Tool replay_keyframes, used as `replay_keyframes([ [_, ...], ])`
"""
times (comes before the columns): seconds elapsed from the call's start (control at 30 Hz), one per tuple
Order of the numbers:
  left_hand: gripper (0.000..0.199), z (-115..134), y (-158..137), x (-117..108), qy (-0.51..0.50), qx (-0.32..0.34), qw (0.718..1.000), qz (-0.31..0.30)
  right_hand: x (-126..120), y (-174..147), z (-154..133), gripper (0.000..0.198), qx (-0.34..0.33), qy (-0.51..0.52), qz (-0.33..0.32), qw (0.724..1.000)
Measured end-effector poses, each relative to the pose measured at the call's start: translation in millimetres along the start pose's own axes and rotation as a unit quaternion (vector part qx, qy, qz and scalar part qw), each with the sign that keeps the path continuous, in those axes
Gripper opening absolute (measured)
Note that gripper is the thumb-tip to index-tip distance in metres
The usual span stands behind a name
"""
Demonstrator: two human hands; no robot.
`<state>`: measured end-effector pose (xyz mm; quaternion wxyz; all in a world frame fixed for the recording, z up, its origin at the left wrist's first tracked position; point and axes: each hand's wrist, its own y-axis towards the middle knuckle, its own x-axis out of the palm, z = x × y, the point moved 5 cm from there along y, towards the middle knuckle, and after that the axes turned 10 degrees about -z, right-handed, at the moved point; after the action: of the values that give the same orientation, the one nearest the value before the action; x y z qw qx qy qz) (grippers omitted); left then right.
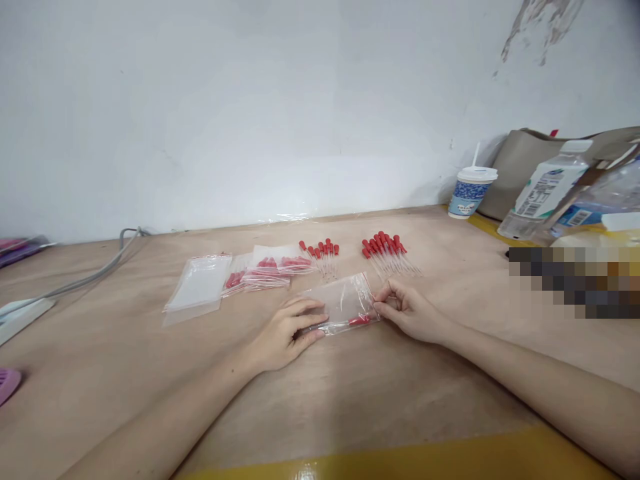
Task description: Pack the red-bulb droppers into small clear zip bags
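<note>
Far off to the left of the clear zip bag (345,297), I've got a purple packet (23,252) by the wall and a white block (25,317) with a grey cable (107,263) running up behind it. Closer in on that side there's a stack of flat zip bags (203,283), then a messy pile of filled bags (267,273) with red showing through.

My left hand (290,330) is laid over the zip bag's left end, fingers slightly parted; honestly can't tell if they're gripping or just resting. Just behind the bag is a small bunch of red-bulbed droppers (327,248). The bag itself lies flat on the table with one red-bulbed dropper (359,321) inside, along its near edge. Behind its right end sits a bigger bunch of droppers (385,247). My right hand (413,313) has thumb and index pinched together on the bag's right edge.

Way right of the bag: paper cup (470,193), beige handbag (515,170), plastic bottle (545,190) leaning.
</note>
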<state>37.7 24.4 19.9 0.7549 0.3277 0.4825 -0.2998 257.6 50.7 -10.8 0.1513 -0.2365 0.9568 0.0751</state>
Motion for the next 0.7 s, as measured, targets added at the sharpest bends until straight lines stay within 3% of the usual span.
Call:
replay_keyframes([
  [0.07,0.029,-0.2,0.2,0.3,-0.004,-0.001,1.000,-0.005,-3.7,-2.1,-5.4,0.021,-0.008,-0.043,0.029,0.999],
  [0.13,0.029,0.7,1.1,0.8,-0.004,0.002,1.000,-0.018,-7.2,-6.1,-18.2,0.021,-0.035,-0.160,0.064,0.984],
  [0.27,0.032,1.1,3.1,2.9,0.006,-0.007,0.998,-0.060,-10.8,-7.2,-45.5,0.011,-0.086,-0.400,0.119,0.905],
  [0.4,0.034,-0.2,3.3,5.3,0.016,-0.014,0.997,-0.079,-14.3,20.5,-53.7,0.014,-0.069,-0.479,0.146,0.863],
  [0.47,0.034,-0.7,2.7,5.2,0.026,-0.012,0.997,-0.068,-14.1,45.0,-52.8,0.017,-0.038,-0.487,0.146,0.861],
  [0.63,0.036,0.6,1.1,1.6,0.024,-0.001,1.000,-0.016,-14.3,109.3,-37.2,0.019,0.117,-0.387,0.150,0.902],
  [0.7,0.036,1.2,1.0,1.8,0.014,0.002,1.000,-0.017,-13.0,128.8,-29.0,0.028,0.157,-0.367,0.151,0.904],
])
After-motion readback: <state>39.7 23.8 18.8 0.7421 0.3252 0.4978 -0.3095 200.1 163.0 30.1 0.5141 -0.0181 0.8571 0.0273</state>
